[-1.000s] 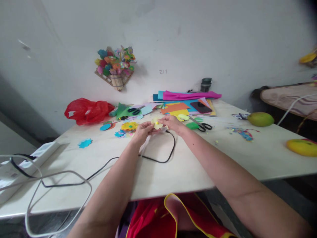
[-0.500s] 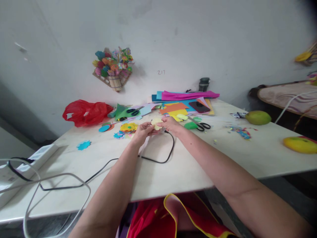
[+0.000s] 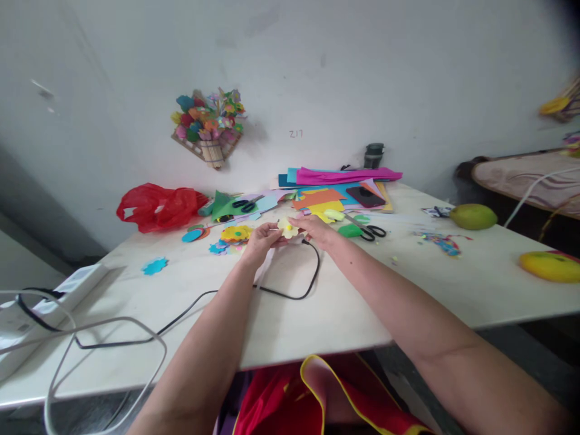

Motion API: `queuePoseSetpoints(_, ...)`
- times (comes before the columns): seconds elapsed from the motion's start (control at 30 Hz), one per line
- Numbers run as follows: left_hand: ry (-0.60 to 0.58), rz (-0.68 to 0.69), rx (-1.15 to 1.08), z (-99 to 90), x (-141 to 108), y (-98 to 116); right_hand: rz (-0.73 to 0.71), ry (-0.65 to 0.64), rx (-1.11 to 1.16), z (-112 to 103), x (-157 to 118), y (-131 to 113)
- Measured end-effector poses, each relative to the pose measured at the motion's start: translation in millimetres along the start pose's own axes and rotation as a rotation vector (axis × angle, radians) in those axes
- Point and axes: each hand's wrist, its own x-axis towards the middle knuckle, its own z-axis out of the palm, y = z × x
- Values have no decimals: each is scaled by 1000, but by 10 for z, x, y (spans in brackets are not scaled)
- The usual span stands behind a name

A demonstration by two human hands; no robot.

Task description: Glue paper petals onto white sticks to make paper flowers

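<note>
Between my two hands, above the white table (image 3: 294, 326), is a pale yellow paper flower (image 3: 284, 225) with a bright yellow centre. My left hand (image 3: 263, 241) pinches its left edge. The fingers of my right hand (image 3: 315, 229) close on its right side, and the fingertips partly cover that edge. Just left of my left hand lie a yellow flower with a green centre (image 3: 236, 233) and blue flower shapes (image 3: 219, 247). A black cable (image 3: 299, 297) curves beneath my wrists, its end near my right hand.
Black-handled scissors (image 3: 372, 232) and a green piece (image 3: 350, 230) lie right of my hands. Coloured sheets (image 3: 317, 198) and a phone (image 3: 365, 196) are behind. A red bag (image 3: 158, 207) and power strip (image 3: 77, 290) are left, mangoes (image 3: 473, 216) right.
My right fingers have drawn back slightly from the middle of the pale yellow flower, and its bright yellow centre now shows. Both hands remain in nearly the same place.
</note>
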Motion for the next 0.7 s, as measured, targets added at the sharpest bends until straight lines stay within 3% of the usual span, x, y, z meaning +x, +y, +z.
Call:
queuePoseSetpoints(0.57,-17,2,73,51,-11,-18,-69,70,-91,35,126,191)
queuePoseSetpoints(0.7,10,14,49,51,-5,-12,-25,47,-48,44,102,151)
